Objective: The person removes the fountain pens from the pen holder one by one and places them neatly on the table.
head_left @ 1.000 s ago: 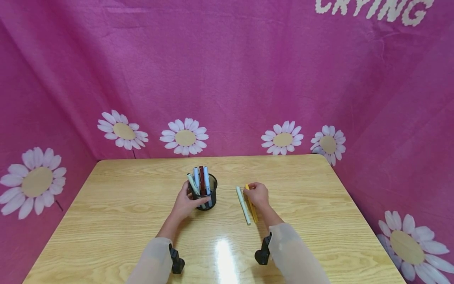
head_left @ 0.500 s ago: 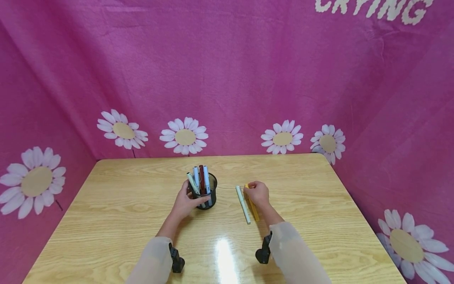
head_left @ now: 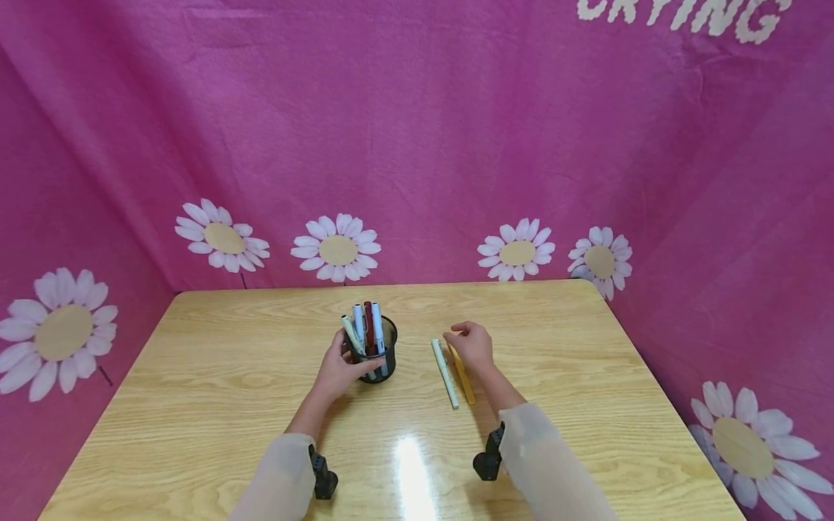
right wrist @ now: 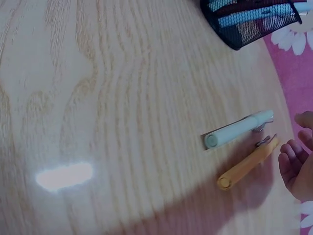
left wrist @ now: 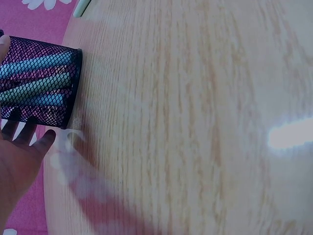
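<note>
A black mesh pen holder (head_left: 392,349) stands upright on the table, with light blue pens (head_left: 378,324), a dark red pen (head_left: 369,327) and a pale green one (head_left: 351,331) leaning in it. My left hand (head_left: 337,375) grips the holder from its left side, thumb across the front; in the left wrist view its fingers lie under the mesh wall (left wrist: 41,49). To the right, a yellow pen (head_left: 464,378) and a mint-green pen (head_left: 446,376) lie side by side. My right hand (head_left: 475,346) hovers at the yellow pen's far end, loosely curled; the right wrist view shows it apart from the pen (right wrist: 248,164).
The wooden table (head_left: 228,405) ends at a pink cloth (head_left: 417,145) printed with daisies, at the back and both sides. A bright light reflection (head_left: 414,477) lies on the near tabletop. A small black camera sits on each wrist.
My right hand has let go of the yellow pen and risen slightly away from its far end. The left hand keeps its grip on the pen holder.
</note>
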`<action>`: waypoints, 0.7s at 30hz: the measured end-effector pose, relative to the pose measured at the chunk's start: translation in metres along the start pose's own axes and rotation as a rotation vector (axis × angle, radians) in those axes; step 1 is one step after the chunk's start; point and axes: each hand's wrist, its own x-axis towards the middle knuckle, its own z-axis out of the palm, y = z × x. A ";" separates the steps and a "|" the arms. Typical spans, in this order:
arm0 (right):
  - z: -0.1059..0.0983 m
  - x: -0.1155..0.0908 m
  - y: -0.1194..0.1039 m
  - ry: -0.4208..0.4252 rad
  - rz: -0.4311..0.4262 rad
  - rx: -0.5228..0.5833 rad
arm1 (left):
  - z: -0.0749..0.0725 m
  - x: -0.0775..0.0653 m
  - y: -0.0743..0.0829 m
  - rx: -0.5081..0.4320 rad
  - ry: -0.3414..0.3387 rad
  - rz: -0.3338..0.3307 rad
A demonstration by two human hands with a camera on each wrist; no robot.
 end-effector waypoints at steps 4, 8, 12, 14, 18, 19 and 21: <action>0.000 0.000 -0.011 0.010 -0.030 0.041 | 0.000 0.000 0.001 -0.003 0.000 0.002; 0.001 0.000 -0.021 0.007 -0.056 0.065 | 0.000 -0.001 0.001 -0.002 -0.002 0.006; 0.003 -0.003 -0.032 -0.009 -0.083 0.090 | 0.000 -0.002 0.002 -0.001 -0.003 0.006; 0.004 -0.004 -0.037 -0.011 -0.105 0.098 | 0.000 -0.002 0.002 0.000 -0.003 0.003; 0.007 -0.007 -0.049 -0.016 -0.140 0.129 | 0.000 -0.001 0.002 0.001 -0.002 -0.004; 0.008 -0.008 -0.051 -0.016 -0.150 0.133 | 0.000 -0.001 0.002 0.003 -0.002 -0.005; 0.010 -0.009 -0.055 -0.022 -0.152 0.152 | 0.000 -0.001 0.002 0.006 0.000 -0.008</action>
